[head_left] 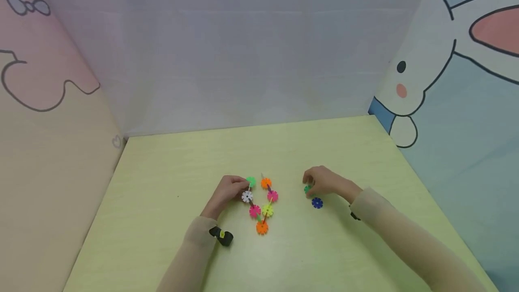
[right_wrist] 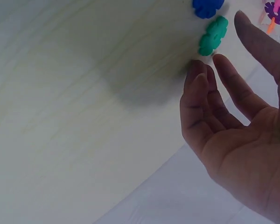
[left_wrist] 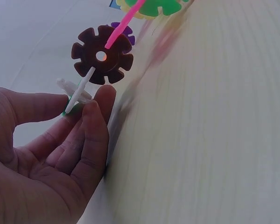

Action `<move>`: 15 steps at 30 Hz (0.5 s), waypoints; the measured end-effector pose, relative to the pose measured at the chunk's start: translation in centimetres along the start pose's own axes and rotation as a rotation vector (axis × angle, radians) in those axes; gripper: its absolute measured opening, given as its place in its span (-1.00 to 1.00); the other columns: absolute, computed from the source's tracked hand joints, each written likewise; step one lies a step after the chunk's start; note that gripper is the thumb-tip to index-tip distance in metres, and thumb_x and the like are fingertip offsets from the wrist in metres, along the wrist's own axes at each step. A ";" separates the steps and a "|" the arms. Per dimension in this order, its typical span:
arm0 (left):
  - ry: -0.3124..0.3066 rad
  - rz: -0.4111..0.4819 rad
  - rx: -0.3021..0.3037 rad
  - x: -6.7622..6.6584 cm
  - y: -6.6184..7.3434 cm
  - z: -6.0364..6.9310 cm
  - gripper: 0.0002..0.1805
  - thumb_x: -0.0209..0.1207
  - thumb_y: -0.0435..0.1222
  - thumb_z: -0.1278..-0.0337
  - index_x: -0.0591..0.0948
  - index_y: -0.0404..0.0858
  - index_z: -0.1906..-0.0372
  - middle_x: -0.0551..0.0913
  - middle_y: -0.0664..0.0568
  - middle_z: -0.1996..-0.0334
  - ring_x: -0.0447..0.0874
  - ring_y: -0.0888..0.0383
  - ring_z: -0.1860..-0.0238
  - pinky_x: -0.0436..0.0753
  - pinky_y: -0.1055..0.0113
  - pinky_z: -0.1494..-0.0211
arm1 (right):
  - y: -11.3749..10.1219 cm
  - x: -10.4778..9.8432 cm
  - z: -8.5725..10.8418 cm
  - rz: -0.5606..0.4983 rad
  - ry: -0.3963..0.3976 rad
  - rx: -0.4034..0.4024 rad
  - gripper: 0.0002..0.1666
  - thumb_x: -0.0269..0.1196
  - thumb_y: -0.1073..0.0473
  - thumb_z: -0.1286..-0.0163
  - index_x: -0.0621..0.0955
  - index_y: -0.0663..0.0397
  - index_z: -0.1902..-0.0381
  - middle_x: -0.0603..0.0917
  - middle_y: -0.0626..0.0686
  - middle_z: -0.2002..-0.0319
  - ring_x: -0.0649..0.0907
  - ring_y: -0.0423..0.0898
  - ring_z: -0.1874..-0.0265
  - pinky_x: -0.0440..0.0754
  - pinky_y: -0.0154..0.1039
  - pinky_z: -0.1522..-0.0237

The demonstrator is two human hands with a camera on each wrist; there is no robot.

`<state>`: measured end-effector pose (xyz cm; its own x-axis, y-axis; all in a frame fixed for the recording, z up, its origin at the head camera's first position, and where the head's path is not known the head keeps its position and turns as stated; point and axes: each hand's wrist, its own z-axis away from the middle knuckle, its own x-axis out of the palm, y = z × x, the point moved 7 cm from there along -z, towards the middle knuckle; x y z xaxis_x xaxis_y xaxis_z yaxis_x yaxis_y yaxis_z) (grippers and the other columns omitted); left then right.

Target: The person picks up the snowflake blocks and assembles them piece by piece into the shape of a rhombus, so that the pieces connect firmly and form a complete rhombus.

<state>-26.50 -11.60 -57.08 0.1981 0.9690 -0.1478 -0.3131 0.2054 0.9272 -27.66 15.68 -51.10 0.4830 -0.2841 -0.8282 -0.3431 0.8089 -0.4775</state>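
Observation:
My left hand [head_left: 228, 190] pinches one end of a chain of notched plastic snowflake discs [head_left: 262, 227], at the light-green disc [head_left: 251, 181]. The discs slot into one another in orange, pink, yellow, white and other colours, forming a U open at the far side. Up close in the left wrist view, thumb and fingers hold the end beside a brown disc [left_wrist: 87, 52]. My right hand [head_left: 324, 180] reaches over a loose green disc [right_wrist: 213, 36], its thumb and fingertips apart around it; contact is not visible. Beside it lies a blue disc [head_left: 317, 203].
The discs lie on a pale yellow wood-grain table [head_left: 170, 157]. A plain pale cloth [head_left: 251, 57] hangs behind it, and panels printed with cartoon figures stand on both sides. A black band [head_left: 221, 235] circles the left wrist.

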 end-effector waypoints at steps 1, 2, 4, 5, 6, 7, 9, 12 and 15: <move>0.002 -0.003 -0.006 0.0 0.0 0.0 -0.78 0.21 -0.29 -0.20 0.69 -0.41 0.22 0.67 -0.06 0.43 0.59 0.15 0.52 0.61 0.29 0.44 | 0.1 0.1 0.0 0.007 0.004 0.003 -0.65 0.50 0.20 -0.03 0.63 0.14 0.22 0.60 -0.01 0.30 0.57 -0.06 0.29 0.55 -0.14 0.21; 0.004 -0.010 -0.007 -0.1 0.0 0.0 -0.78 0.21 -0.28 -0.20 0.69 -0.40 0.23 0.67 -0.06 0.44 0.59 0.15 0.52 0.61 0.29 0.44 | 0.3 0.3 0.1 0.010 0.006 0.010 -0.66 0.51 0.21 -0.03 0.63 0.12 0.25 0.59 -0.02 0.32 0.55 -0.08 0.31 0.54 -0.15 0.22; 0.007 -0.015 -0.016 -0.1 -0.1 0.0 -0.78 0.22 -0.27 -0.19 0.70 -0.38 0.23 0.67 -0.05 0.45 0.58 0.15 0.52 0.60 0.29 0.44 | 0.4 0.4 0.1 0.020 0.012 0.016 -0.69 0.50 0.22 -0.02 0.62 0.10 0.30 0.57 -0.03 0.36 0.52 -0.10 0.35 0.53 -0.17 0.26; 0.008 -0.015 -0.020 -0.1 -0.1 0.0 -0.78 0.23 -0.27 -0.18 0.70 -0.37 0.24 0.67 -0.05 0.45 0.58 0.15 0.52 0.60 0.29 0.45 | 0.5 0.5 0.1 0.023 0.014 0.020 -0.70 0.50 0.23 -0.02 0.61 0.09 0.32 0.57 -0.04 0.37 0.51 -0.11 0.37 0.52 -0.17 0.27; 0.007 -0.015 -0.019 -0.1 -0.2 0.0 -0.78 0.23 -0.27 -0.18 0.70 -0.37 0.24 0.67 -0.05 0.45 0.58 0.15 0.53 0.60 0.29 0.45 | 0.6 0.6 0.1 0.028 0.016 0.020 -0.71 0.50 0.24 -0.02 0.60 0.08 0.33 0.56 -0.04 0.38 0.50 -0.12 0.38 0.51 -0.18 0.29; 0.005 -0.014 -0.017 -0.1 -0.2 0.0 -0.78 0.23 -0.26 -0.18 0.70 -0.37 0.24 0.67 -0.05 0.45 0.58 0.15 0.53 0.60 0.29 0.45 | 0.6 0.6 0.1 0.025 0.019 0.024 -0.72 0.49 0.25 -0.02 0.60 0.08 0.35 0.55 -0.04 0.39 0.49 -0.11 0.39 0.51 -0.18 0.29; -0.001 -0.011 -0.009 -0.1 -0.2 0.1 -0.78 0.22 -0.26 -0.19 0.70 -0.37 0.23 0.68 -0.05 0.44 0.59 0.15 0.52 0.61 0.28 0.44 | 0.7 0.6 0.1 0.016 0.022 0.029 -0.72 0.49 0.27 -0.02 0.58 0.07 0.36 0.55 -0.04 0.40 0.48 -0.11 0.39 0.50 -0.18 0.29; -0.013 -0.006 0.000 0.1 0.0 0.2 -0.77 0.21 -0.26 -0.20 0.70 -0.38 0.22 0.68 -0.06 0.42 0.61 0.15 0.50 0.61 0.27 0.42 | 0.7 0.3 -0.1 0.001 0.035 0.018 -0.74 0.47 0.30 -0.04 0.56 0.06 0.39 0.55 -0.05 0.41 0.49 -0.11 0.39 0.50 -0.17 0.28; -0.023 0.006 0.006 0.2 0.2 0.3 -0.77 0.20 -0.27 -0.21 0.70 -0.38 0.21 0.69 -0.07 0.40 0.62 0.14 0.49 0.62 0.26 0.40 | 0.5 -0.3 -0.6 -0.023 0.057 -0.013 -0.79 0.43 0.34 -0.09 0.57 0.06 0.42 0.57 -0.07 0.42 0.51 -0.11 0.40 0.52 -0.17 0.26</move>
<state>-26.23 -11.37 -56.82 0.2179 0.9667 -0.1341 -0.3087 0.1987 0.9302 -28.48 15.82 -51.28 0.4447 -0.3318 -0.8319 -0.3428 0.7951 -0.5003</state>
